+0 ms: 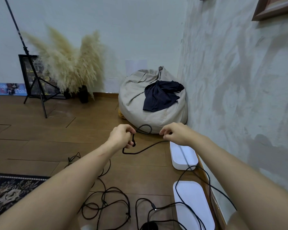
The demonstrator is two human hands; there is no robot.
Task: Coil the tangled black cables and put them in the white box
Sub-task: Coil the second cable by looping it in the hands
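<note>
View from a head-worn camera, looking down over two bare forearms stretched above a wooden floor (40,138). The left hand (121,136) holds a black cable (145,149) in the air; its grip is closed around a couple of small loops, one arching just beyond the fingers, with a plug tip poking out by the thumb. From there the cable sags and runs right to the right hand (176,132), whose fingers are curled. The cable meets the underside of that hand, so its grip seems closed loosely on it. The rest of this cable trails down to the near right, across a white box (175,161) lying on the floor beside the right wall, and over a second white piece (178,196) nearer the camera, either a lid or another box. More tangled cables (106,205) sprawl on the floor at near centre. Far behind sit a beige beanbag (140,103) with a dark cloth (161,97) on it, pampas grass (68,63) and a tripod (35,83); a patterned rug (10,188) lies near left. Coiling appears to have just begun: only a few turns are gathered. The next move likely calls for the right hand to feed slack toward the left, adding even loops without dragging the pile along.
</note>
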